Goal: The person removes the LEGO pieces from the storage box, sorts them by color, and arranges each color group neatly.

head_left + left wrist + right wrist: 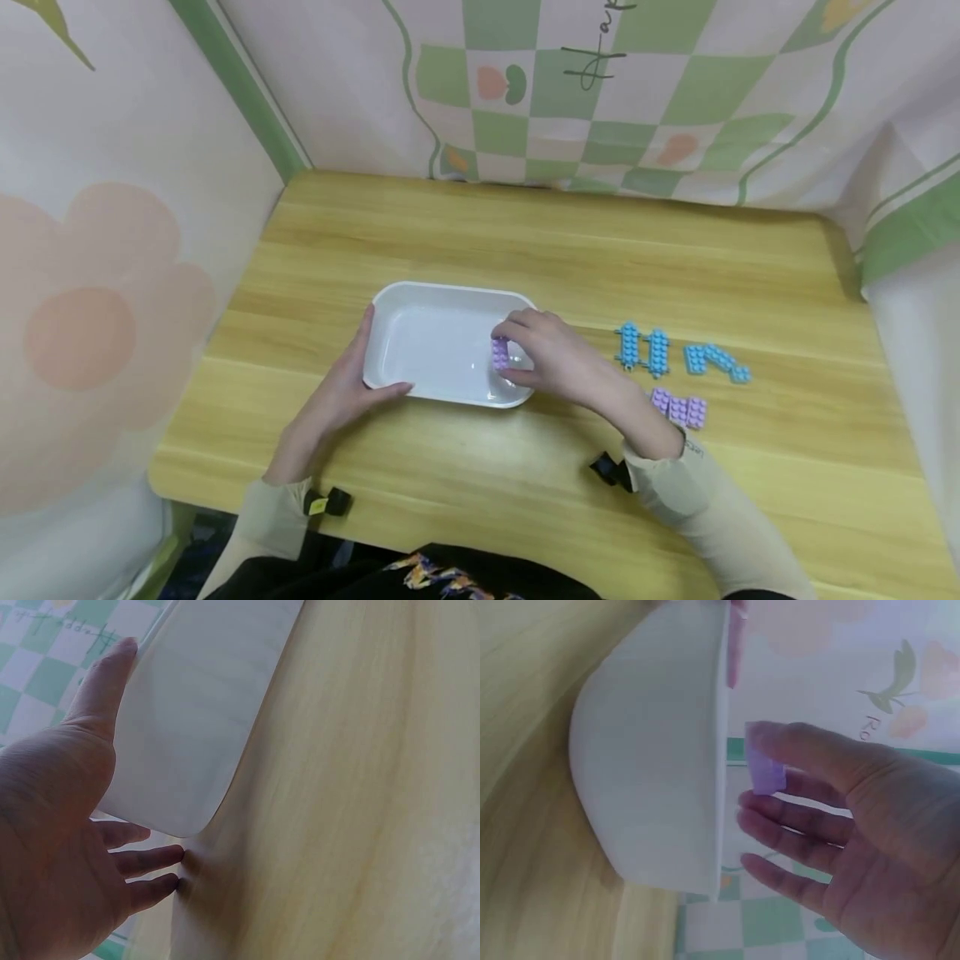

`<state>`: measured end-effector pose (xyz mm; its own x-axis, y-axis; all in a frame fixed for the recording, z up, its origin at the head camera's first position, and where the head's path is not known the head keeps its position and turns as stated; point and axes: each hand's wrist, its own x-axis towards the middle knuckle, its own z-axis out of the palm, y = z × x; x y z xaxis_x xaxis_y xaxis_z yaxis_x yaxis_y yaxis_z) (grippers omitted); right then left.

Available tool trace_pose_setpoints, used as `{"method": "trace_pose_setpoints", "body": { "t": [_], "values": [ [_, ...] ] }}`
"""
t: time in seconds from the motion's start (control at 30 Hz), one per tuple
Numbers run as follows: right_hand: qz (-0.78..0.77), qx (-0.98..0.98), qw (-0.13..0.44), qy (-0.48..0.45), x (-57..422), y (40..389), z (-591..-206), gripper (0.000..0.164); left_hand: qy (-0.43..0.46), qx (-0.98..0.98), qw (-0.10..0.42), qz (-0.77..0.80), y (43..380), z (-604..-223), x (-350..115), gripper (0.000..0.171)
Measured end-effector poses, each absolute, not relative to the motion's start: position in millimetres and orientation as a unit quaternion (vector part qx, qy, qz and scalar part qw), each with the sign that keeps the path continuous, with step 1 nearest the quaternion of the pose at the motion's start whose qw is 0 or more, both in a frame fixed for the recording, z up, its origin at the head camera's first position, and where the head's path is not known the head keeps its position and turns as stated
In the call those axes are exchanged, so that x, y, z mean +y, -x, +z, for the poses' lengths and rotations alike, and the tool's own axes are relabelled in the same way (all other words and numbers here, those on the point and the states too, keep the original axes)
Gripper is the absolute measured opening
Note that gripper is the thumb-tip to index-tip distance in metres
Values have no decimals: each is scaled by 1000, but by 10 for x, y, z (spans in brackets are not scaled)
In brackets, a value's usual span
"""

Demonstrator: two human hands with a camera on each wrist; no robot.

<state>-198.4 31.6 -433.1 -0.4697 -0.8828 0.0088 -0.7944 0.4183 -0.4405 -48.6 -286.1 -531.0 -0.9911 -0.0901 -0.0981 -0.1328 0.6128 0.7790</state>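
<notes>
A white rectangular tray (435, 346) with rounded corners stands on the table. My left hand (341, 387) holds its left end, thumb along the near side and fingers at the end wall; in the left wrist view that hand (67, 817) has its lower fingers extended below the tray. Over the tray's right end my right hand (555, 354) pinches a purple building block (500, 354) with studs. From the right wrist view, this purple block (765, 761) sits between thumb and fingers above the rim, apart from the tray wall (649, 750).
Right of the tray lie blue blocks with axle-like pins (643, 348), a group of blue blocks (716, 362) and several purple blocks (678, 408), partly behind the right forearm. A patterned curtain (585, 100) hangs along the table's far edge.
</notes>
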Motion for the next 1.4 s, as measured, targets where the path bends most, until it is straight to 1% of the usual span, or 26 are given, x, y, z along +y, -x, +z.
{"method": "trace_pose_setpoints", "body": {
  "t": [0.17, 0.27, 0.43, 0.57, 0.67, 0.93, 1.03, 1.2, 1.27, 1.4],
  "values": [
    [-239, 826, 99, 501, 460, 1944, -4251, 38, 65, 891, 26, 448, 476, -5174, -2793, 139],
    [-253, 826, 92, 494, 587, 1926, -4225, 37, 67, 891, 25, 448, 475, -5178, -2793, 139],
    [-272, 835, 79, 472, 842, 1912, -4218, 41, 64, 892, 18, 447, 482, -5264, -2826, 141],
    [-296, 839, 61, 453, 1041, 1915, -4232, 46, 64, 893, 22, 445, 507, -5419, -2897, 143],
    [-303, 844, 49, 440, 1165, 1920, -4234, 46, 69, 895, 27, 441, 516, -5475, -2927, 144],
    [-310, 858, 35, 408, 1488, 1888, -4231, 52, 71, 888, 31, 453, 485, -5189, -2799, 140],
    [-305, 868, 40, 389, 1666, 1878, -4277, 54, 76, 886, 37, 455, 478, -5126, -2778, 140],
    [-284, 892, 41, 349, 2069, 1864, -4433, 58, 79, 890, 42, 448, 472, -5131, -2766, 138],
    [-269, 903, 39, 332, 2241, 1860, -4493, 58, 78, 890, 46, 447, 469, -5138, -2764, 137],
    [-261, 918, 54, 295, 2557, 1860, -4596, 56, 82, 892, 48, 443, 467, -5129, -2759, 136]
  ]
}}
